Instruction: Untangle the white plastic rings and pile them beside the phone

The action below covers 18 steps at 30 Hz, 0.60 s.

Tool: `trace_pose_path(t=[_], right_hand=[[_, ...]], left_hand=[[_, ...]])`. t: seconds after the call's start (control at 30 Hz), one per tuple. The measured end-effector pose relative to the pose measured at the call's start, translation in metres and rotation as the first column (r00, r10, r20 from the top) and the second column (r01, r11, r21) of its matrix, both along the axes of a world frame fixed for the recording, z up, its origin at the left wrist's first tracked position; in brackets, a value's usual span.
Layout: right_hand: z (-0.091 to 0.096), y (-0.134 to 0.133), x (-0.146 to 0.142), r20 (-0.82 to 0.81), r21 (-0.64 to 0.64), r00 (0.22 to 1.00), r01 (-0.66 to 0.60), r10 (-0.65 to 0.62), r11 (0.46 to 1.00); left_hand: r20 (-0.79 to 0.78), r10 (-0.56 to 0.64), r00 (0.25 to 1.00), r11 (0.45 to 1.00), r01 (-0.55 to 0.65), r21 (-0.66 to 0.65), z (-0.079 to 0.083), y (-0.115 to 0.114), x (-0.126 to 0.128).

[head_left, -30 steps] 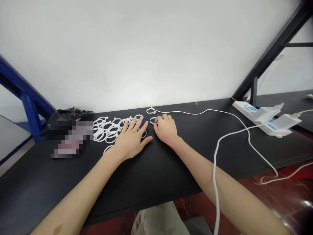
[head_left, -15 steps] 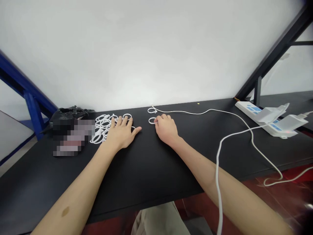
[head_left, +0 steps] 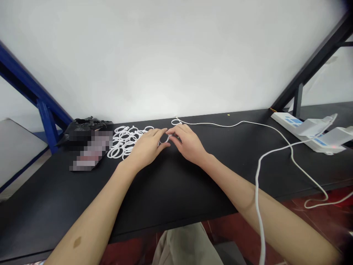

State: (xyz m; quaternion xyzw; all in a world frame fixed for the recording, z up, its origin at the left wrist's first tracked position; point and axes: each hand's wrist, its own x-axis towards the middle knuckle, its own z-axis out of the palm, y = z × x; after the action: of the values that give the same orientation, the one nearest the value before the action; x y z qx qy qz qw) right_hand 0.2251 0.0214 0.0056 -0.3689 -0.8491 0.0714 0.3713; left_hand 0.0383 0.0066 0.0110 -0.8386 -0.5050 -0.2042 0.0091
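Note:
A thin white plastic ring (head_left: pixel 167 140) is between my two hands above the black table. My right hand (head_left: pixel 189 142) pinches the ring's right side between thumb and fingers. From the other side, my left hand (head_left: pixel 149 145) has its thumb and fingers around the ring's left edge, partly hiding it. Left of my left hand lies a loose pile of several similar white rings (head_left: pixel 118 141), some overlapping. A single white ring (head_left: pixel 174 122) lies by the wall, just beyond my right hand.
A white cable (head_left: pixel 217 126) runs along the table, and another cable (head_left: pixel 257 184) crosses over my right forearm. White power strips with plugged-in adapters (head_left: pixel 311 136) stand at the right. A crumpled black bag (head_left: pixel 82 127) and a pixelated item (head_left: pixel 92 152) are at the left. A wall (head_left: pixel 176 66) closes the back.
My left hand has left its flat position over the pile and moved right to the ring. My right hand has lifted that ring's edge and shifted slightly left. The view has shifted a little.

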Motion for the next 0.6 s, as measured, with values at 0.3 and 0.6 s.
trace_pose_path(t=[0.3, 0.6], right_hand=[[0.002, -0.002, -0.002, -0.283, -0.264, 0.959, -0.095, 0.017, 0.960], [0.007, -0.003, -0.002, -0.351, -0.294, 0.936, -0.097, -0.013, 0.951]], left_hand=[[0.193, -0.028, 0.981, 0.996, 0.045, -0.081, 0.002, -0.005, 0.007], [0.214, -0.039, 0.976, 0.993, 0.062, -0.101, 0.005, -0.008, 0.011]])
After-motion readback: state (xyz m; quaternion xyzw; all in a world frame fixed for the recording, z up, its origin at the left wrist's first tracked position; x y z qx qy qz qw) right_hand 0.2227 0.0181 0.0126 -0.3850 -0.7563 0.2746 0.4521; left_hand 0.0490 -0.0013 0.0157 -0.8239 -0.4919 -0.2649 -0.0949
